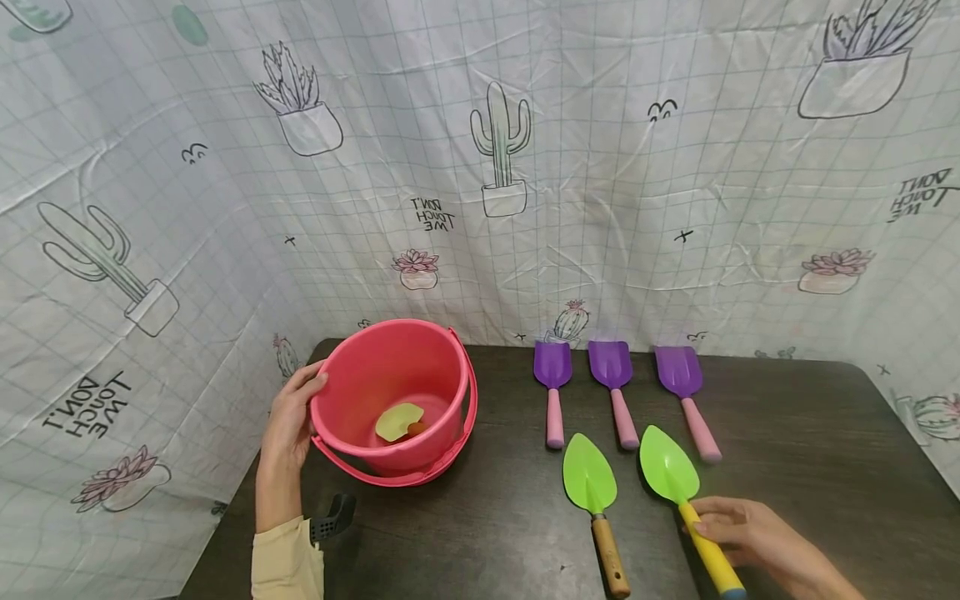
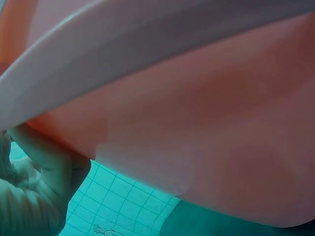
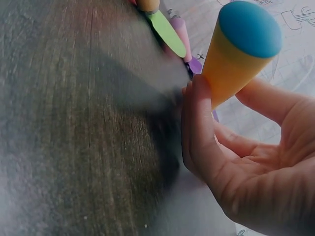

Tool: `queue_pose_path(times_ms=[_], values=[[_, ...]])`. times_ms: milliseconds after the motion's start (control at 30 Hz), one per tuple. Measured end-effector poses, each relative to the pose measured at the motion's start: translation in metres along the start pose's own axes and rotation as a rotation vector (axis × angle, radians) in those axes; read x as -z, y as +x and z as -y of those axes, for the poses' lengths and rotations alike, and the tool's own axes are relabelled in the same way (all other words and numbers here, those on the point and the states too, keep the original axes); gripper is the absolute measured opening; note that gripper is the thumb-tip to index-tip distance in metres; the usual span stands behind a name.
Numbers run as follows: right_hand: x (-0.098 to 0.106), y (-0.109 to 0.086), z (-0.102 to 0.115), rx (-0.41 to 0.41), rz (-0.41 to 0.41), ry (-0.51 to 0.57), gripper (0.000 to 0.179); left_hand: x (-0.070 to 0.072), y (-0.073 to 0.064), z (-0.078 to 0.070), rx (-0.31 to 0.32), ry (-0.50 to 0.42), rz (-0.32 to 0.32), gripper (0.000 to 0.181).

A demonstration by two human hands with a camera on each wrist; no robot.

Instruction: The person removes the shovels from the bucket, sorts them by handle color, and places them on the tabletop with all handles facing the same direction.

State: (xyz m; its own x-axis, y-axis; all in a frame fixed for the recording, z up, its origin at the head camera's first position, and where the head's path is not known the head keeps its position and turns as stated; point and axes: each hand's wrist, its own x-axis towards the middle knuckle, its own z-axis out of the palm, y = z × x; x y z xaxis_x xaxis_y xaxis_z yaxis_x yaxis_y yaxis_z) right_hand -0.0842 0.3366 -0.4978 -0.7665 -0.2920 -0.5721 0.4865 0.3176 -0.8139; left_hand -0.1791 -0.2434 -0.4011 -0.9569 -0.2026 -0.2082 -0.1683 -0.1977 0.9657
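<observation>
My left hand (image 1: 288, 421) grips the rim of a pink bucket (image 1: 435, 454) at its left side, fingertips at the edge. In the left wrist view the bucket wall (image 2: 197, 123) fills most of the picture, beside the hand (image 2: 37, 187). A pale yellow-green piece (image 1: 397, 421) and an orange-brown bit (image 1: 416, 428) lie inside; their kind is unclear. My right hand (image 1: 757, 537) pinches the yellow handle of a green trowel (image 1: 667, 462) between thumb and fingers. The right wrist view has the handle's blue end (image 3: 250, 29) above the hand (image 3: 251, 162).
A second green trowel (image 1: 588, 475) with a wooden handle lies left of the held one. Behind them, three purple shovels, left (image 1: 553, 367), middle (image 1: 611, 367) and right (image 1: 678, 371), lie in a row on the dark table (image 1: 495, 517). A patterned cloth (image 1: 600, 167) hangs around the table.
</observation>
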Motion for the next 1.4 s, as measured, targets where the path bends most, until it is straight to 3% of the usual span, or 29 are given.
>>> queue_pose_path(times_ms=[267, 600, 933, 1267, 1400], values=[[-0.002, 0.000, 0.004, -0.027, -0.014, -0.053, 0.056, 0.000, 0.000, 0.000, -0.004, 0.004, 0.000, 0.040], [-0.006, -0.001, 0.001, 0.041, -0.018, -0.055, 0.054, 0.000, 0.000, 0.000, -0.008, 0.012, 0.001, 0.040], [-0.016, 0.000, 0.004, 0.085, -0.091, -0.197, 0.045, 0.000, -0.001, 0.000, -0.015, 0.012, 0.000, 0.040], [-0.027, 0.001, 0.014, -0.009, -0.196, -0.322, 0.037, -0.001, -0.001, -0.001, -0.002, 0.013, -0.012, 0.040], [-0.027, 0.001, 0.015, -0.003, -0.198, -0.339, 0.035, 0.000, -0.001, -0.001, -0.005, 0.011, -0.006, 0.040]])
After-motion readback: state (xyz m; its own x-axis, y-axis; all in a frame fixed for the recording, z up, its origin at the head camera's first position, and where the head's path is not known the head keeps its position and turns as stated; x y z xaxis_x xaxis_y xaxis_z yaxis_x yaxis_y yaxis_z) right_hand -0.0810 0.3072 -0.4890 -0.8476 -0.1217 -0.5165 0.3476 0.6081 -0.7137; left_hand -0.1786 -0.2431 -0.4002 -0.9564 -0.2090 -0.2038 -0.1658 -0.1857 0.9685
